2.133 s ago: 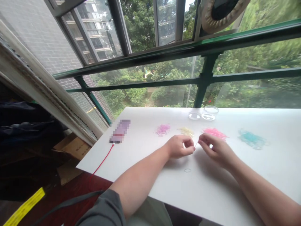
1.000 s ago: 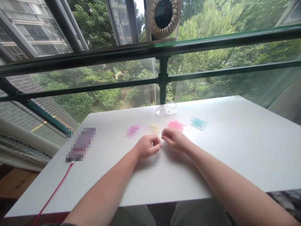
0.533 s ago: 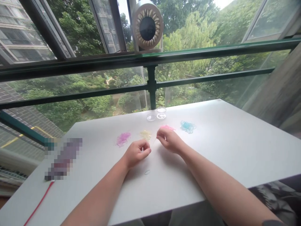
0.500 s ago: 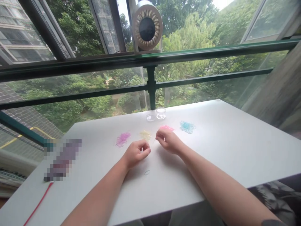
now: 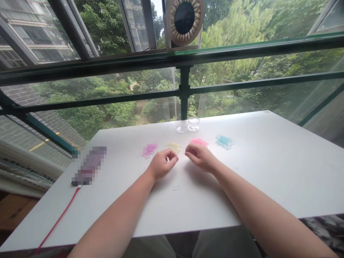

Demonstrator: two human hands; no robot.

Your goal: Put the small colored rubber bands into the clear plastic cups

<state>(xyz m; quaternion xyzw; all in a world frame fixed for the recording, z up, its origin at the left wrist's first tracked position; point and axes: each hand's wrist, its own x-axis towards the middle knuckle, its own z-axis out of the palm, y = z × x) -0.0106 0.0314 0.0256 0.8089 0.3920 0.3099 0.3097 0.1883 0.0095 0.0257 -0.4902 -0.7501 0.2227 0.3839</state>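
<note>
Tangled colour on a smooth white bench (image 5: 263, 161).
Red cord (image 5: 60, 217), pixelated slab (image 5: 90, 165), stringy purple heap (image 5: 149, 151); the left hand (image 5: 162, 163) pinched before a yellow heap (image 5: 174, 146), one thin oval loop (image 5: 176, 190) lying nearer; clear round dishes (image 5: 193, 127) behind; the right hand (image 5: 201, 157) pinched, partly hiding a pink heap (image 5: 199, 142); teal heap (image 5: 225, 141). Whether either grips anything is unclear.
</note>
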